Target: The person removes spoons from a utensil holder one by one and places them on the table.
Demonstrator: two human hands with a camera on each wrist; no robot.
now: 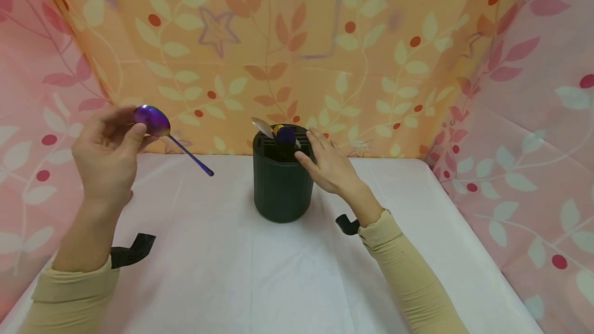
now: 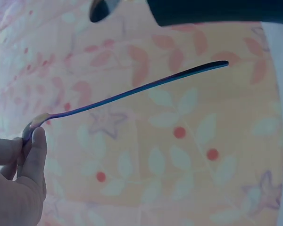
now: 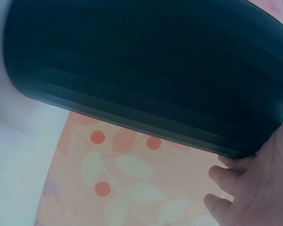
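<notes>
Spoon (image 1: 160, 123) pinched by its bowl in the left hand (image 1: 109, 153)

Held up at the left hand's fingertips, above the cloth (image 1: 199, 272), the spoon is gripped between thumb and fingers, its thin handle (image 1: 190, 154) slanted down toward the right hand (image 1: 331, 169). The hands are well apart; the right is laid at the rim of the dark holder (image 1: 282, 192), fingers fairly straight. Judged by its metallic sheen, the spoon should be light, stiff and not easily broken, but the smooth, curved bowl may be prone to slip or twist. Steadier hold would probably be found at the neck; if taken by the handle's tip, it would likely be felt as bowl-heavy.
</notes>
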